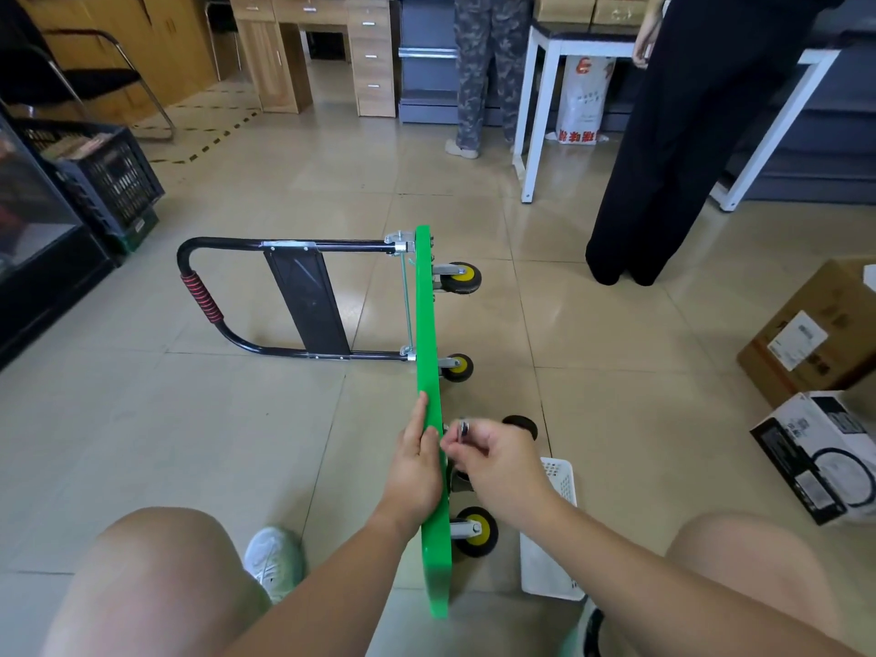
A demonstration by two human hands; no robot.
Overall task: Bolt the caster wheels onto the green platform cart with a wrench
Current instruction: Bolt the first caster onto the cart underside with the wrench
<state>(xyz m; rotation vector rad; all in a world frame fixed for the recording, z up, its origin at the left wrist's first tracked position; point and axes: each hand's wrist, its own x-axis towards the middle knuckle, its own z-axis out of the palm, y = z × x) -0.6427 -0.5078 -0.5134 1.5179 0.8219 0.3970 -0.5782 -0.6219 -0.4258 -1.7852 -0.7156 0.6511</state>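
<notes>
Beige tiled shop floor (592, 324) | flat green platform cart (426, 324) stood on edge, yellow-hubbed black caster wheels (462, 277) facing right | left hand (415, 467) laid flat on deck edge | small silvery metal part (463, 428) pinched by right hand (497, 459) | deck judged rigid but tippy, best steadied at edge

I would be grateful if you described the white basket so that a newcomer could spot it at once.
The green platform cart stands on its edge in the middle of the tiled floor, wheels facing right. At its near end, just right of the closest yellow-hubbed caster, the white basket lies on the floor. Unlike the black-and-white box further right, it is plastic with perforated walls.
</notes>
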